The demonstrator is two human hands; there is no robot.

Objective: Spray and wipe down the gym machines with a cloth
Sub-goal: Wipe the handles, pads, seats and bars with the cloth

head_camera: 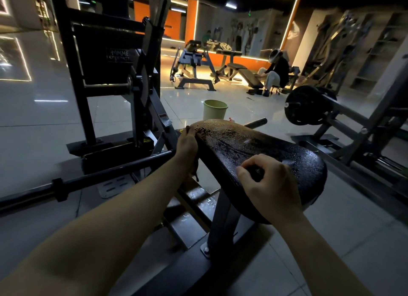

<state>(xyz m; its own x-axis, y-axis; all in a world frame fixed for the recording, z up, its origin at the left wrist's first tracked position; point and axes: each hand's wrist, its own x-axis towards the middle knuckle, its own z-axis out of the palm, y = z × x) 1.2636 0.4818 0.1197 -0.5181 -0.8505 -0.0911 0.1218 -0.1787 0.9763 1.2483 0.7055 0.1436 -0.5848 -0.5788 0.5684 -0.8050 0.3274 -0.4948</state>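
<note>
A black padded seat of a gym machine slants across the middle, its surface speckled with wet droplets. My left hand is at the pad's far left edge, closed on a dark cloth that hangs down below the hand. My right hand rests on the pad's near edge with its fingers curled; something dark shows between thumb and fingers, and I cannot tell whether it holds anything. A small red and white object peeks out behind the pad's far end.
A pale green bucket stands on the tiled floor beyond the pad. A black machine frame rises at left, with a long bar low across. A loaded weight plate is at right. A seated person is far back.
</note>
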